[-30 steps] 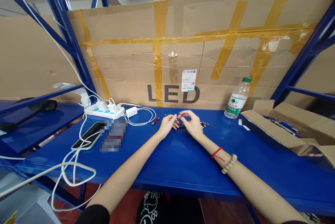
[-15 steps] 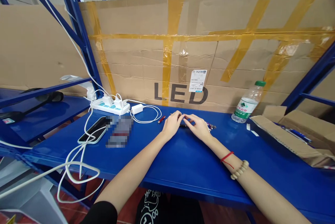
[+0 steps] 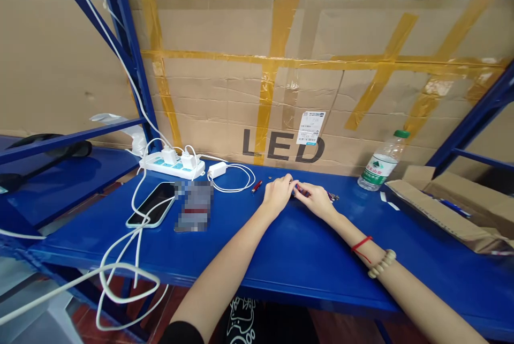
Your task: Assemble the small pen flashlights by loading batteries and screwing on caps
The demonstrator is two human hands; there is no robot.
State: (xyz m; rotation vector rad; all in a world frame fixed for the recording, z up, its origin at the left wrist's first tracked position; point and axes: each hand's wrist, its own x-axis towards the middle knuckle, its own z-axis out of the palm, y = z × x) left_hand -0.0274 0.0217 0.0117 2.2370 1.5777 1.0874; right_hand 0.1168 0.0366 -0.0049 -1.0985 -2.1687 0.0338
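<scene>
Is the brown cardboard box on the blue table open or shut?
Open: the brown cardboard box has its flaps spread out, and blue things show inside.

The camera sits on the person's head, facing forward and down across the blue table (image 3: pixel 281 258) toward the cardboard wall (image 3: pixel 225 92) at 12 o'clock. It is close. The left hand (image 3: pixel 277 194) and right hand (image 3: pixel 317 200) meet near centre, forearms entering from 7 and 5 o'clock.

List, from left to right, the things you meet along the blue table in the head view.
phone → charger → pen → left hand → right hand → bottle → box
</scene>
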